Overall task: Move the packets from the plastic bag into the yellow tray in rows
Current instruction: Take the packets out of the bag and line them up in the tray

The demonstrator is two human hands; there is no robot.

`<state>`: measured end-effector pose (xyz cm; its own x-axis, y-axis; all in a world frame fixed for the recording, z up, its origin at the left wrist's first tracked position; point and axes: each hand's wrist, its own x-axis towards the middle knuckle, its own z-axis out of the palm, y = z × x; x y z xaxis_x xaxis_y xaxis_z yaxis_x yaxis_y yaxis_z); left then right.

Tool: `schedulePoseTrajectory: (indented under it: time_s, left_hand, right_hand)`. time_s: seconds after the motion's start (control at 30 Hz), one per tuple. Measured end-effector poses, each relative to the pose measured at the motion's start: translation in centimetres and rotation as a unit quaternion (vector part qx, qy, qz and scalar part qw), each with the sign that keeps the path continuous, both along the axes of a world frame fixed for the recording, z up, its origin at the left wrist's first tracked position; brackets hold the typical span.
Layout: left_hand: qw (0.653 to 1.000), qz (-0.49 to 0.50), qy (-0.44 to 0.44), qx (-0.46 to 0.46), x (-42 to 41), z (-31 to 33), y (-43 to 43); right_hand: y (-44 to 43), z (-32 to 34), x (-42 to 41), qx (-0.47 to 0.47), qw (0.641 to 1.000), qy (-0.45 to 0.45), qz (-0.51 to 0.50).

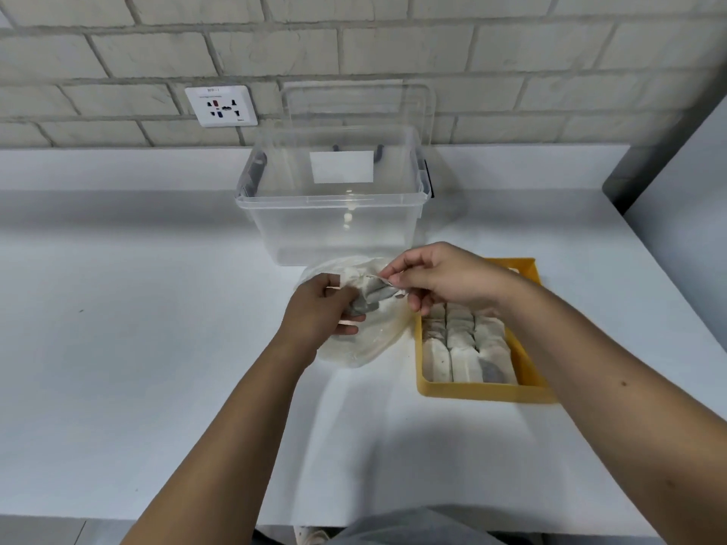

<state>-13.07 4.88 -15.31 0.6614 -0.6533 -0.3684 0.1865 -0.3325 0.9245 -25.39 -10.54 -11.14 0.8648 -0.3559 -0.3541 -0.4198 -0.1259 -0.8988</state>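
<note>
Above the plastic bag [366, 344]: your left hand [314, 312] grips a packet [377, 296], fingers [351, 319] curled.
Right hand [444, 277]: your fingers pinch its edge.

two hands [318, 308], one bag [356, 344], one tray [484, 391]

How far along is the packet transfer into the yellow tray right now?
Done: the yellow tray holds rows of packets, three across, filling its near part. In hand: the left hand grips a grey packet over the plastic bag while the right hand pinches its top edge. Left: placing that one; the bag's remaining contents and the tray's far end are too hidden to judge.
</note>
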Motion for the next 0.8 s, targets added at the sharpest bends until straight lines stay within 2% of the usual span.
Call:
schedulePoseTrajectory:
  time_s: [0.1, 0.2, 0.3, 0.47, 0.63, 0.73, 0.8]
  left_hand:
    - [0.996, -0.07, 0.058, -0.006, -1.4, 0.3, -1.0]
    - [0.987, -0.105, 0.122, -0.015, -2.4, 0.6, -1.4]
    - [0.986, -0.135, 0.094, -0.019, -3.3, 0.6, -1.7]
    - [0.989, -0.124, 0.075, -0.039, -4.0, 0.7, -2.4]
    - [0.981, -0.102, 0.16, -0.042, -4.8, 1.1, -3.7]
    - [0.989, -0.095, 0.106, -0.03, -5.1, 1.1, -4.9]
    - [0.994, -0.099, 0.046, -0.029, -5.1, 1.3, -5.5]
  right_hand:
    - [-1.2, 0.7, -1.0, -0.013, 0.999, 0.05, 0.012]
    - [-1.8, 0.3, -1.6, -0.016, 0.997, 0.077, -0.017]
    - [-1.9, -0.3, -2.3, 0.002, 0.996, 0.071, -0.048]
    - [-2.7, -0.2, -3.9, 0.067, 0.994, 0.03, -0.08]
    - [-3.4, 1.0, -5.6, 0.037, 0.996, 0.018, -0.081]
    - [-4.7, 2.0, -7.1, 0.005, 0.994, 0.009, -0.106]
    - [-6.4, 2.4, -8.4, -0.06, 0.988, -0.001, -0.144]
